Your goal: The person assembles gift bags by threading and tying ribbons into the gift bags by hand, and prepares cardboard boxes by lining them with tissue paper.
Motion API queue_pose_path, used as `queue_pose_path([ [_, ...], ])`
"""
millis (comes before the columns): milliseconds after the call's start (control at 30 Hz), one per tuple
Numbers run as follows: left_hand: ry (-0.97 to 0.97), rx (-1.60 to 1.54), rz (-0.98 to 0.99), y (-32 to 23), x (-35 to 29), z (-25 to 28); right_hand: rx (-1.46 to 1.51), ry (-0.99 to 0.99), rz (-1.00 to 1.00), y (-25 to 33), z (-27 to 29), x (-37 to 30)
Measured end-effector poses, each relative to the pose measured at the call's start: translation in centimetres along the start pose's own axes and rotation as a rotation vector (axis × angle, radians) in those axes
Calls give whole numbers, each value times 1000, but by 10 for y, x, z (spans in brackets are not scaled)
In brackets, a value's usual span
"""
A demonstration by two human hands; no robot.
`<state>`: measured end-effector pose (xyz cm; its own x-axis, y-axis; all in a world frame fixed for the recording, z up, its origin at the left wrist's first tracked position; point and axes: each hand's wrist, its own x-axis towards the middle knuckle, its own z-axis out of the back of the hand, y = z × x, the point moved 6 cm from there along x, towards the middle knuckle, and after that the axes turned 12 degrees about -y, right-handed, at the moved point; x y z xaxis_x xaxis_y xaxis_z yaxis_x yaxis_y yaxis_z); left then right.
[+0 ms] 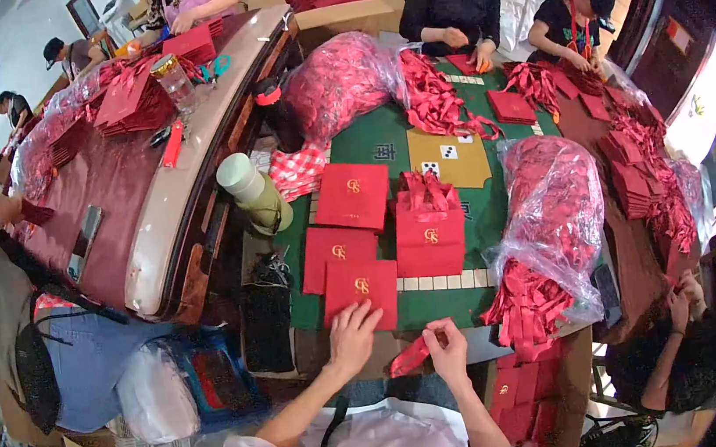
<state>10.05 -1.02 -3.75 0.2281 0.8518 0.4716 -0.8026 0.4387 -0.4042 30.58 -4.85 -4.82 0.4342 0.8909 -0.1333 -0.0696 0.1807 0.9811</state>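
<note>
My left hand (355, 340) lies with its fingers spread on the lower edge of a flat red paper gift bag (376, 288) with a gold emblem. The thumb side is partly hidden. Just right of it, my right hand (448, 347) pinches a short red ribbon (409, 357), which hangs to the left at the table's near edge. Beyond the bag, more flat red bags overlap. A red gift bag with ribbon handles (431, 237) lies to their right. At my right, a clear plastic sack of red ribbons (551, 193) spills loose ribbons toward me.
The green mahjong table (357, 140) also holds another ribbon sack (340, 80) and a pale green bottle (255, 191). Co-workers sit across from me and to both sides. A maroon table (121, 202) stands left; an open carton of red bags (528, 398) is low at right.
</note>
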Motion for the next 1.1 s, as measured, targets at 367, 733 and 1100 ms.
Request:
queue_pose_path([
  [367,86,-291,-36,-54,-15,10,-266,3,318,11,1,-1],
  [733,123,-15,36,-22,43,-11,-365,-25,432,38,-15,1],
  [1100,148,-323,245,-28,32,-15,-465,-48,394,37,-26,7],
])
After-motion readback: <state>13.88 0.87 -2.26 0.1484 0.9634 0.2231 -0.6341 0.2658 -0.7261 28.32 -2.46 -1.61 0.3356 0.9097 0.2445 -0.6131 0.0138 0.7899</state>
